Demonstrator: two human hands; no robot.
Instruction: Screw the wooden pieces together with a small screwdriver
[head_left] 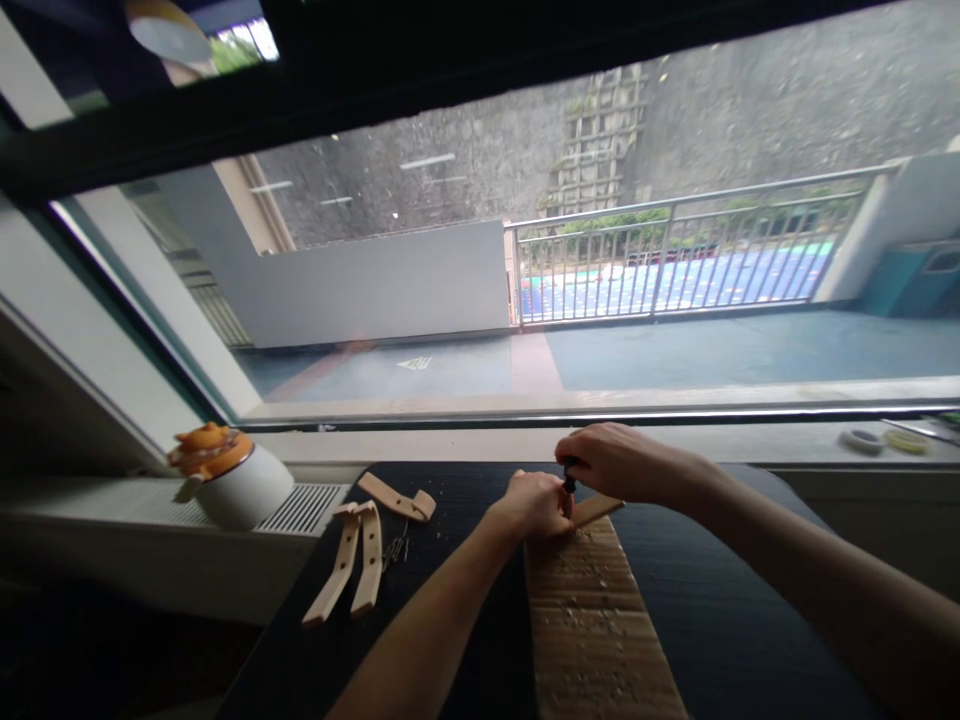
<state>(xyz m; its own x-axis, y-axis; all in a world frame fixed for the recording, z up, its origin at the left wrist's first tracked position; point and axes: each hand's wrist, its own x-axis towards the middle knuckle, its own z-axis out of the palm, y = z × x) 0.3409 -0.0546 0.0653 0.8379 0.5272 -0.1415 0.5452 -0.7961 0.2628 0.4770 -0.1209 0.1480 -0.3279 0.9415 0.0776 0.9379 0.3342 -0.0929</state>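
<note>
My right hand (611, 460) is closed around the top of a small, dark, upright hand tool (569, 483); its lower tip is hidden. Just left of it, my left hand (538, 503) pinches a pale wooden piece (598, 510) against the far end of a brown board (592, 620). Small shavings or crumbs are strewn over that board. To the left on the black table (465, 590) lie two bent wooden pieces with holes (367, 560) side by side, and another bent wooden piece (397, 497) behind them. Thin metal bits (396, 550), too small to name, lie beside these.
On the sill to the left stands a white pot with an orange animal-shaped lid (214, 450), next to a vent grille (304, 508). Rolls of tape (862, 441) rest on the right end of the sill. A large window (420, 300) rises beyond the table's far edge.
</note>
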